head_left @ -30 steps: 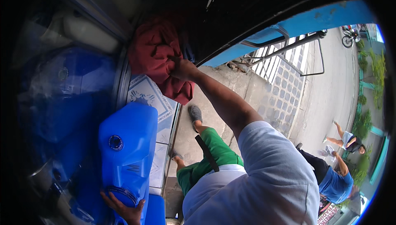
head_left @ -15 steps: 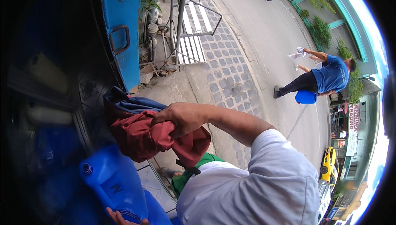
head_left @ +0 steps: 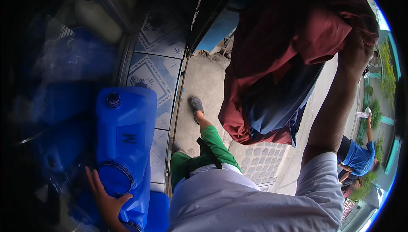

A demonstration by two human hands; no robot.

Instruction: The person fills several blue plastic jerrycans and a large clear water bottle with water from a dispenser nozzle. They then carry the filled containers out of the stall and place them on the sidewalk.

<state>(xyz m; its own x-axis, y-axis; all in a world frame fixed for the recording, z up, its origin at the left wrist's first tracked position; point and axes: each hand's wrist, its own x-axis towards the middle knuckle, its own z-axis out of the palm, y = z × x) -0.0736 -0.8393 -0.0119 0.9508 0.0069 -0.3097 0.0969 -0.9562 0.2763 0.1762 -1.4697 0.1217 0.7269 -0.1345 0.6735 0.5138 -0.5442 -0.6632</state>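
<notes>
My right hand [head_left: 358, 55] is raised at the upper right, closed on a bunched maroon-and-navy cloth [head_left: 289, 57]. The cloth hangs in folds, with its navy side showing below; whether it is a garment I cannot tell. At the lower left, my left hand [head_left: 106, 200] lies with fingers spread against the large round cap of a blue plastic water jug [head_left: 127, 123]. This jug also has a small dark spout cap at its far end and a black letter mark on its side. More blue plastic [head_left: 158, 210] shows beside it, partly hidden.
A tiled ledge [head_left: 155, 74] runs beside the jug. Behind glass on the left are more blue containers [head_left: 55, 125], dim and blurred. My foot in a grey clog [head_left: 196, 103] stands on concrete. A person in a blue shirt [head_left: 359, 157] is out on the street.
The view has swung left and down toward the ledge. My right hand has lifted the cloth up and to the right. My left hand shows more fully, spread at the jug's large cap.
</notes>
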